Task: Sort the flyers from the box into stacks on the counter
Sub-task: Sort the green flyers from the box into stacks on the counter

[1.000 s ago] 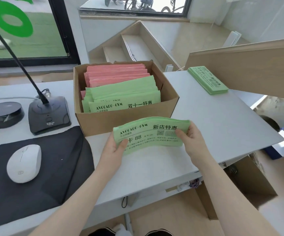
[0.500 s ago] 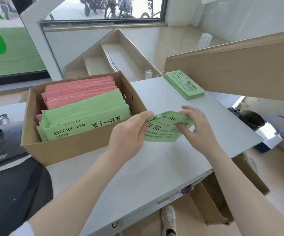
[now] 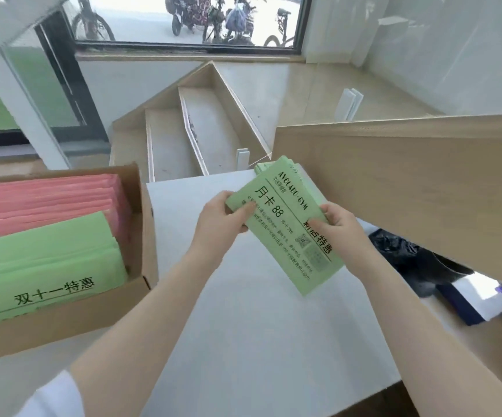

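Note:
A green flyer (image 3: 289, 227) printed with black text is held above the white counter (image 3: 243, 326), turned lengthwise away from me. My left hand (image 3: 219, 221) pinches its left edge and my right hand (image 3: 340, 233) grips its right edge. Its far end overlaps a stack of green flyers (image 3: 261, 168) lying at the counter's back right, mostly hidden beneath it. At the left stands the cardboard box (image 3: 141, 224), holding upright pink flyers (image 3: 42, 203) at the back and green flyers (image 3: 42, 257) in front.
A wooden panel (image 3: 409, 182) rises along the counter's right side. Beyond the counter's right edge sit a black bin bag (image 3: 406, 254) and a dark blue and white box (image 3: 478, 302). Steps (image 3: 195, 130) drop away behind the counter.
Both hands carried the green flyer from in front of the box to the counter's back right, turning it lengthwise over the green stack. My view swung right, away from the mouse and microphone.

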A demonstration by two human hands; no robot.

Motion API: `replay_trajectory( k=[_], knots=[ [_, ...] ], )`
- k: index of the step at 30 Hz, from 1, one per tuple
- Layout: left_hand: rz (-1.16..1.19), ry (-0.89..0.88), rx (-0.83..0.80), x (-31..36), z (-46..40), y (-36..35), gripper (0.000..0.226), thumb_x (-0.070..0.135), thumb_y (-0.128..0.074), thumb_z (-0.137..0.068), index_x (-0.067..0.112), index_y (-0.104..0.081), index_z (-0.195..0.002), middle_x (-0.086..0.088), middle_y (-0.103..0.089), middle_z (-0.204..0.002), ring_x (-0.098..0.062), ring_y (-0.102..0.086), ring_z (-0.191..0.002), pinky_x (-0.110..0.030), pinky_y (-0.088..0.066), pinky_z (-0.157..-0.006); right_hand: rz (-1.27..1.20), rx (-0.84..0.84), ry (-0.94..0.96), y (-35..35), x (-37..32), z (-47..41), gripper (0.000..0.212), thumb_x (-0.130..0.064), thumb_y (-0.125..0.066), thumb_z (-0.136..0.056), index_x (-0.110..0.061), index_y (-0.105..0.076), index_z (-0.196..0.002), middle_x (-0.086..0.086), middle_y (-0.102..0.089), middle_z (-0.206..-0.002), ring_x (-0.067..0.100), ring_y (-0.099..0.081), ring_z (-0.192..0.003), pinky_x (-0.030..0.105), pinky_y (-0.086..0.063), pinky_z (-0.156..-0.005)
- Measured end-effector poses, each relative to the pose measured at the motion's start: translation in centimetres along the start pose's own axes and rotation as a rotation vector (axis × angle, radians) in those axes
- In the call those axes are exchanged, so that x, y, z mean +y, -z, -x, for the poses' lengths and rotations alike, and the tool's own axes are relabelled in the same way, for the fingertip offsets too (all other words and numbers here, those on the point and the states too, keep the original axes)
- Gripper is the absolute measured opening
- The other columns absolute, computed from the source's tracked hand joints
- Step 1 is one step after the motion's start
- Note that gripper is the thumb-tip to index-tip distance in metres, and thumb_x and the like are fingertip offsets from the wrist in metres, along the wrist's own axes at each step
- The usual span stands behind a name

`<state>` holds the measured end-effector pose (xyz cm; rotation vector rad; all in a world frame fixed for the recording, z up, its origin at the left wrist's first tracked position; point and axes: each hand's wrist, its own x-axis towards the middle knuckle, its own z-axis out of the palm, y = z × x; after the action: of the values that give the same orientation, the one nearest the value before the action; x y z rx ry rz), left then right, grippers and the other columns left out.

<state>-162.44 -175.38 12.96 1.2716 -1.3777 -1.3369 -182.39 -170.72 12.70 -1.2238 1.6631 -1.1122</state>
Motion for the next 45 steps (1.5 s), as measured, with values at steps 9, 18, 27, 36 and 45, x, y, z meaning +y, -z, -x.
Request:
replay_trajectory(
  k=[9, 18, 27, 36, 45],
  knots=[
    [0.001, 0.023, 0.042, -1.3, -9.2, -6.8, 0.031, 0.005, -0.048, -0.09, 0.013, -0.052, -0.12, 0.003, -0.065, -0.084, -0.009, -0.063, -0.067, -0.024, -0.05, -0.07, -0.005, 0.09, -0.01, 2.3, 0.5, -10.8, 0.012, -0.011, -0.059, -0.087, -0.022, -0.061, -0.084, 0.002, -0.071, -0.088, 0.019, -0.068, -0.078, 0.037, -0.056, -0.07],
    [-0.303, 0.046, 0.036, -2.9, -15.3, -9.3, 0.03, 0.007, -0.051, -0.088, 0.016, -0.061, -0.115, -0.006, -0.069, -0.089, -0.019, -0.069, -0.071, -0.033, -0.054, -0.076, 0.572, 0.04, -0.079, 2.8, 3.9, -18.0, 0.025, -0.029, -0.058, -0.088, -0.013, -0.062, -0.107, 0.002, -0.065, -0.103, 0.021, -0.061, -0.089, 0.03, -0.046, -0.07],
    [-0.43, 0.076, 0.095, -5.0, -15.8, -9.6, 0.046, 0.02, -0.052, -0.091, 0.01, -0.04, -0.135, -0.006, -0.052, -0.114, -0.02, -0.053, -0.101, -0.027, -0.039, -0.082, 0.818, 0.076, -0.056, 2.2, 5.2, -17.7, 0.04, -0.04, -0.05, -0.091, -0.012, -0.053, -0.121, 0.008, -0.05, -0.119, 0.028, -0.055, -0.103, 0.034, -0.044, -0.078],
    [0.343, 0.246, -0.004, -5.2, -19.4, -11.1, 0.05, 0.019, -0.034, -0.099, 0.018, -0.017, -0.146, -0.005, -0.059, -0.127, -0.016, -0.062, -0.105, -0.03, -0.052, -0.084, -0.17, -0.183, -0.263, 1.8, 2.9, -20.8, 0.041, -0.013, -0.032, -0.101, -0.011, -0.029, -0.142, -0.011, -0.052, -0.124, 0.005, -0.056, -0.1, 0.027, -0.048, -0.084],
    [0.323, 0.287, -0.038, -6.3, -15.1, -10.9, 0.068, 0.041, -0.043, -0.087, 0.018, -0.013, -0.143, 0.001, -0.042, -0.144, -0.015, -0.043, -0.129, -0.043, -0.029, -0.111, -0.129, -0.041, -0.286, 3.6, 5.6, -18.5, 0.046, -0.025, -0.037, -0.1, -0.014, -0.029, -0.144, -0.002, -0.036, -0.147, 0.015, -0.039, -0.131, 0.028, -0.032, -0.105]
  ],
)
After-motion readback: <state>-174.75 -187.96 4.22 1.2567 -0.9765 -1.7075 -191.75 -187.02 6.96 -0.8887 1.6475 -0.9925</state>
